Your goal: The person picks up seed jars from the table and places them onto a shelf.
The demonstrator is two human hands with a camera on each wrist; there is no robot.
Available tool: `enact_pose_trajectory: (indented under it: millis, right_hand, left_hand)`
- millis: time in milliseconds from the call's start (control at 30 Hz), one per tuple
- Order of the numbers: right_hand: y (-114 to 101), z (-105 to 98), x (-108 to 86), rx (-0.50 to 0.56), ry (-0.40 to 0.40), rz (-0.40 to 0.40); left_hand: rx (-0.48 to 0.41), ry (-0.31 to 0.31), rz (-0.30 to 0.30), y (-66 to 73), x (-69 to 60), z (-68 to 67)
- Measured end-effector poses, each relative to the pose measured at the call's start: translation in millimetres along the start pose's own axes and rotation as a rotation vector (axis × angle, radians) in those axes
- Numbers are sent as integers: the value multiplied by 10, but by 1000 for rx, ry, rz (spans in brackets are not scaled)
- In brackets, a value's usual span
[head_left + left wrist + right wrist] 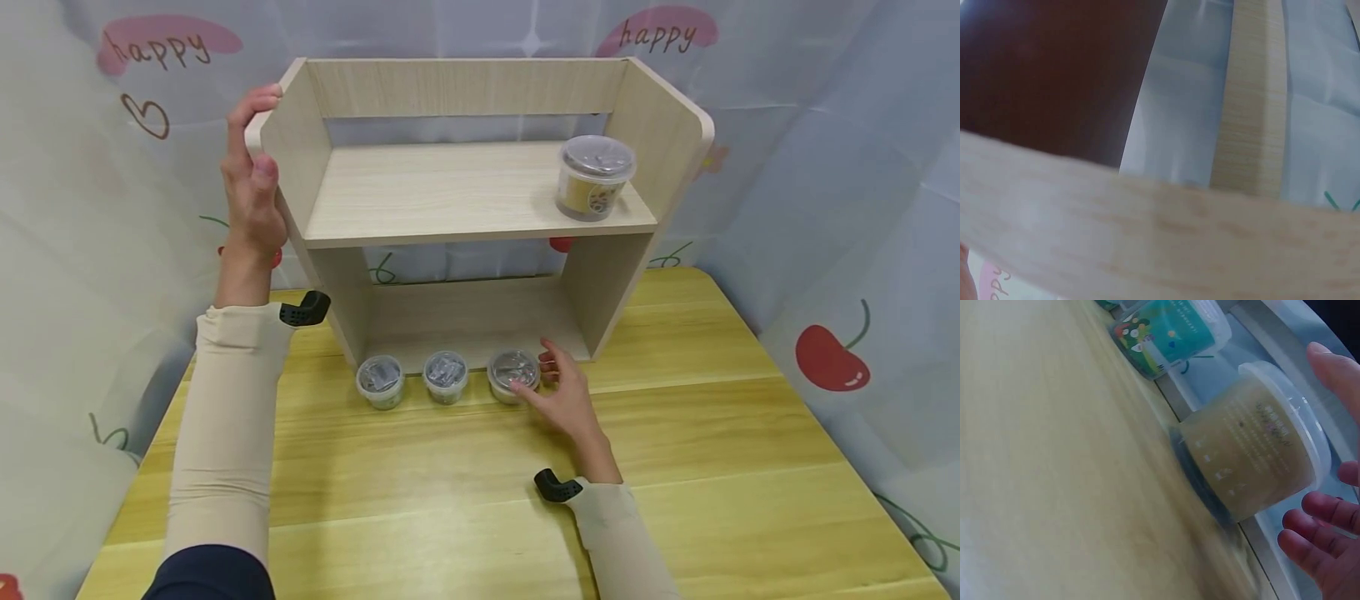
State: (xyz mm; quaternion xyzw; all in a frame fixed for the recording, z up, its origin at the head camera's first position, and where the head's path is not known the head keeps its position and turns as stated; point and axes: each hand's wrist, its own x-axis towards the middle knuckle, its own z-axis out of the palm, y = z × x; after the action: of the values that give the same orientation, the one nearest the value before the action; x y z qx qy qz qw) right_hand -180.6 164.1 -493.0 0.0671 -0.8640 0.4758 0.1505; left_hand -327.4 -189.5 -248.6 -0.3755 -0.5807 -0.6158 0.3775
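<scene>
My left hand (253, 187) grips the front edge of the left side panel of a pale wooden shelf unit (468, 192). In the left wrist view a blurred panel (1166, 231) crosses the frame, with a bit of a finger (965, 278) at the lower left. My right hand (567, 400) is spread around the right side of the rightmost lidded tub (513, 375). In the right wrist view that tub (1247, 447) has a brown label, and the thumb and fingers of the hand (1335, 544) stand apart from it.
Two more lidded tubs, one in the middle (446, 375) and one at the left (380, 379), stand in front of the unit on the wooden table (420, 500). A larger tub (595, 179) sits on the upper shelf, at the right. Printed curtains (840, 250) surround the table.
</scene>
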Motion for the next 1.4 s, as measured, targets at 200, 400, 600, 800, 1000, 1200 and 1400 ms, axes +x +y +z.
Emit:
enact_pose_trajectory:
  millis: [200, 400, 600, 800, 1000, 1200, 1400]
  right_hand:
    - [36, 33, -15, -11, -25, 29]
    - [58, 58, -19, -11, -43, 52]
    - [31, 54, -24, 3, -69, 69]
    - [36, 68, -24, 1, -93, 69]
    - [69, 93, -35, -11, -138, 95]
    - [91, 93, -37, -11, -154, 86]
    - [84, 98, -38, 10, -150, 75]
  left_hand:
    - [9, 11, 4, 3, 2, 21]
    - [13, 10, -3, 19, 3, 18]
    - [14, 14, 4, 29, 10, 13]
    - [7, 8, 1, 35, 12, 4]
    - [27, -21, -13, 37, -8, 9]
    - [32, -24, -7, 15, -10, 12]
    - [28, -12, 12, -41, -2, -18]
